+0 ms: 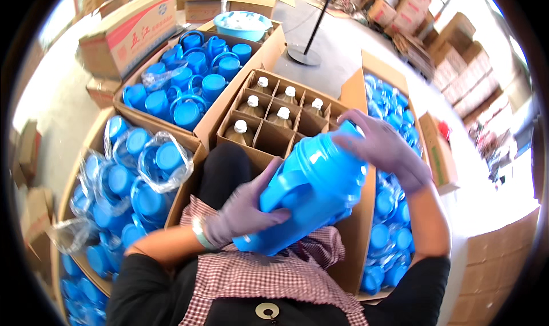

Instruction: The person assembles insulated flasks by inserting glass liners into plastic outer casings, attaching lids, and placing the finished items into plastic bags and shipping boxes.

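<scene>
A large blue plastic thermos jug point(311, 197) lies tilted across my lap, its top end pointing up and to the right. My left hand point(243, 212), in a grey-purple glove, is closed round the jug's body by its handle. At the top end, my right hand point(386, 146), gloved alike, curls over the rim; its fingertips are slightly blurred. Just beyond the jug stands a cardboard box with dividers point(273, 138), where several brownish bottle-shaped liners point(239, 133) with white caps sit upright in separate compartments. At least one near compartment shows no liner.
Open cartons of blue plastic jug parts stand at the left point(197, 157), far left point(200, 130) and right point(366, 240). Clear plastic bags point(171, 180) cover some parts. A light-blue basin point(243, 23) rests at the back, near a black pole stand point(304, 56). Stacked cartons point(503, 263) rise at right.
</scene>
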`<state>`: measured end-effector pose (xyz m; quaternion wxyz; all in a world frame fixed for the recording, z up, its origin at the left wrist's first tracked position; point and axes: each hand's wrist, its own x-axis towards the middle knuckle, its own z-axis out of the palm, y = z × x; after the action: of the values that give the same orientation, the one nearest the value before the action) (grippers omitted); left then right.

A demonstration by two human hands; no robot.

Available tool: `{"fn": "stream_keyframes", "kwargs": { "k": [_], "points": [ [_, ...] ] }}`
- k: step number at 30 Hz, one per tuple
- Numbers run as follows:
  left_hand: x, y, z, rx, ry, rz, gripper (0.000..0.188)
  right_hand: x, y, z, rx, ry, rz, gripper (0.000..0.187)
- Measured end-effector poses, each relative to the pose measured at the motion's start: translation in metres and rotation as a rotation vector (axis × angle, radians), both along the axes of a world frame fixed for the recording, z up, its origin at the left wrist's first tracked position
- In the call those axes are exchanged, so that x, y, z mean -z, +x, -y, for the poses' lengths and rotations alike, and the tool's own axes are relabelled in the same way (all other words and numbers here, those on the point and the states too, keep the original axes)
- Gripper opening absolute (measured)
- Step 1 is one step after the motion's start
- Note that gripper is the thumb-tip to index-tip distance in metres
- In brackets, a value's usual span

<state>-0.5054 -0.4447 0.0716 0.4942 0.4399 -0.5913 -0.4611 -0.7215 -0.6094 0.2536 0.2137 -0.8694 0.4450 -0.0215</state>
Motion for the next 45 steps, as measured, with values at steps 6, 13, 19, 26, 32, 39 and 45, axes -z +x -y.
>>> {"fn": "stream_keyframes", "kwargs": {
  "k": [6,13,19,26,32,39,45],
  "points": [
    [0.01,0.07,0.062,0.849,0.139,-0.445,0.085,-0.046,0.016,-0.083,-1.018,-0.423,0.318,0.064],
    [-0.02,-0.017,-0.027,0.082,-0.014,0.057,0.107,0.01,-0.047,-0.062,0.13,-0.117,0.066,0.043],
    [0.01,0.056,0.047,0.779,0.181,-0.442,0.097,-0.032,-0.01,-0.104,-0.853,-0.594,0.206,0.049],
    [-0.006,-0.02,-0.014,0.076,-0.14,0.053,0.114,-0.003,-0.04,-0.071,0.149,-0.274,-0.147,0.054],
    [0.005,0.045,0.041,0.751,0.17,-0.422,0.1,-0.006,-0.025,-0.08,-0.917,-0.535,0.27,0.057],
    [-0.009,-0.008,0.006,0.194,-0.172,0.032,0.115,-0.006,-0.029,-0.066,-0.068,-0.323,0.153,0.042],
    [-0.005,0.014,0.035,0.364,0.086,-0.084,0.098,0.019,-0.048,-0.055,-0.349,-0.325,0.348,0.051]
  ]
}}
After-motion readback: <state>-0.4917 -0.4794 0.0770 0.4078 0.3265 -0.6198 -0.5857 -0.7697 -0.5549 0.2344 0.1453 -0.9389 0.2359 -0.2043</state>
